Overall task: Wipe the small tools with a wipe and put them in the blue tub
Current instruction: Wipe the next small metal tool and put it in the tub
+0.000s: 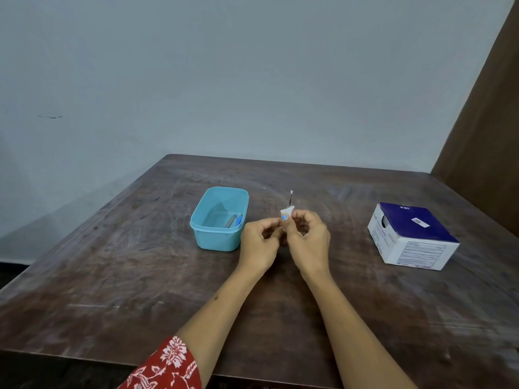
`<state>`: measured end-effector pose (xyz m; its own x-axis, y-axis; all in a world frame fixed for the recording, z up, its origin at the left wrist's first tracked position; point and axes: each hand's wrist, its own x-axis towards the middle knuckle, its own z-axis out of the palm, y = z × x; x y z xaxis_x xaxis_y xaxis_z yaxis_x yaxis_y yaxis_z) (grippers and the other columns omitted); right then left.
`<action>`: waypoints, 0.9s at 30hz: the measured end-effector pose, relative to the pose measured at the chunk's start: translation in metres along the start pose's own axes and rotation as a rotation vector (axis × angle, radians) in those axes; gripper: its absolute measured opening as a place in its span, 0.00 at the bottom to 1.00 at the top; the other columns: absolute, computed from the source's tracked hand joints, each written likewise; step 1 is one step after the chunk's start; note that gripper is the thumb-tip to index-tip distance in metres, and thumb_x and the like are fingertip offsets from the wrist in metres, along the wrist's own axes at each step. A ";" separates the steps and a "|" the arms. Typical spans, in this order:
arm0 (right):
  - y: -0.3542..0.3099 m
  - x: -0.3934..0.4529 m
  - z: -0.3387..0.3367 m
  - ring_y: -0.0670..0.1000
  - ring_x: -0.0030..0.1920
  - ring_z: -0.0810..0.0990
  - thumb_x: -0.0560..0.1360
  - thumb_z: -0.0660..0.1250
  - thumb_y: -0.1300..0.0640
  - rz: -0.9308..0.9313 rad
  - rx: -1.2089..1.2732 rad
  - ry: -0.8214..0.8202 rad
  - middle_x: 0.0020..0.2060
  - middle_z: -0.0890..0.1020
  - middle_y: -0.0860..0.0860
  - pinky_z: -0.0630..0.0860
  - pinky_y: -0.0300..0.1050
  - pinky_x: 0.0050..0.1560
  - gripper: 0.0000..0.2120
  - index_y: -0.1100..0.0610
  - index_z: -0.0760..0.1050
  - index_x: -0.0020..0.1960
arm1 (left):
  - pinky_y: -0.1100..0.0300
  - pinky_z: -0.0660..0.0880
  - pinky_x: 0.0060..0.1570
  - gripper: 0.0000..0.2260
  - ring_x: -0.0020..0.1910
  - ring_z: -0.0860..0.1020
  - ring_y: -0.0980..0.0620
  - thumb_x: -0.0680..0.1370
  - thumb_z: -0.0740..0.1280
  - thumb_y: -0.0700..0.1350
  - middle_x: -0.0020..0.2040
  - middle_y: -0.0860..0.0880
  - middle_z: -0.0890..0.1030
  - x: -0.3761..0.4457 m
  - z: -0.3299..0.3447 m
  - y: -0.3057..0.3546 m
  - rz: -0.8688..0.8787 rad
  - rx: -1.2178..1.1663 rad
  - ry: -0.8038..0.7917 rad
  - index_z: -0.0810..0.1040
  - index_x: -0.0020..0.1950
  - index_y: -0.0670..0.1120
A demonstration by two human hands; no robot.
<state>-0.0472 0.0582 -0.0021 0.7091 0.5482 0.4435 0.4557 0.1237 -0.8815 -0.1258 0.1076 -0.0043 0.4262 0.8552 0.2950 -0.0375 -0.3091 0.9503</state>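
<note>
While both hands meet over the middle of the counter (112, 276), the small tool (289, 198) sticks up between them, thin metal tip pointing toward the top of the frame. The left hand (259, 245) is pinched shut on the tool's lower end, I think, though the fingers hide most of it. The right hand (307, 242) is pinching a white wipe (287, 213) wrapped around the shaft.

My read on handling: it looks featherlight, stiff and skinny, so probably slippery once damp. Best to grip it by the thicker handle end, not the fine tip, which looks bendable or sharp. The wipe is soft and will bunch up.

The blue tub (217, 240) sits just left of the hands, with a couple of tools (233, 220) already lying inside. A white and navy box (412, 237) is off at center right, well apart.
</note>
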 end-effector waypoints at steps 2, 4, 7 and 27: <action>-0.002 0.000 -0.001 0.49 0.44 0.81 0.74 0.69 0.56 0.006 0.035 0.035 0.43 0.80 0.49 0.80 0.52 0.46 0.04 0.48 0.76 0.44 | 0.67 0.78 0.41 0.10 0.42 0.82 0.58 0.75 0.65 0.32 0.45 0.46 0.84 -0.001 0.000 0.001 -0.007 -0.017 -0.025 0.81 0.53 0.39; -0.003 0.001 -0.003 0.52 0.46 0.81 0.74 0.69 0.56 0.009 0.090 0.111 0.44 0.78 0.46 0.81 0.47 0.43 0.02 0.50 0.76 0.46 | 0.68 0.78 0.40 0.09 0.41 0.82 0.60 0.75 0.65 0.32 0.44 0.47 0.83 -0.002 0.001 0.001 -0.023 -0.019 -0.075 0.81 0.53 0.39; 0.000 0.003 -0.004 0.52 0.46 0.81 0.74 0.69 0.54 0.053 0.122 0.086 0.44 0.80 0.49 0.81 0.50 0.41 0.03 0.47 0.76 0.44 | 0.65 0.79 0.44 0.10 0.45 0.82 0.55 0.75 0.66 0.32 0.46 0.46 0.84 -0.001 0.002 -0.001 -0.023 -0.011 -0.064 0.81 0.54 0.39; -0.008 0.005 -0.010 0.48 0.34 0.82 0.69 0.74 0.60 0.248 0.331 0.064 0.37 0.84 0.55 0.76 0.39 0.29 0.08 0.60 0.81 0.47 | 0.61 0.80 0.44 0.08 0.42 0.83 0.52 0.75 0.67 0.34 0.46 0.41 0.84 0.000 0.002 -0.003 -0.051 -0.071 -0.073 0.81 0.53 0.36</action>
<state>-0.0419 0.0523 0.0090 0.8124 0.5436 0.2110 0.0769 0.2588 -0.9629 -0.1244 0.1075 -0.0075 0.4940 0.8357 0.2401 -0.0766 -0.2332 0.9694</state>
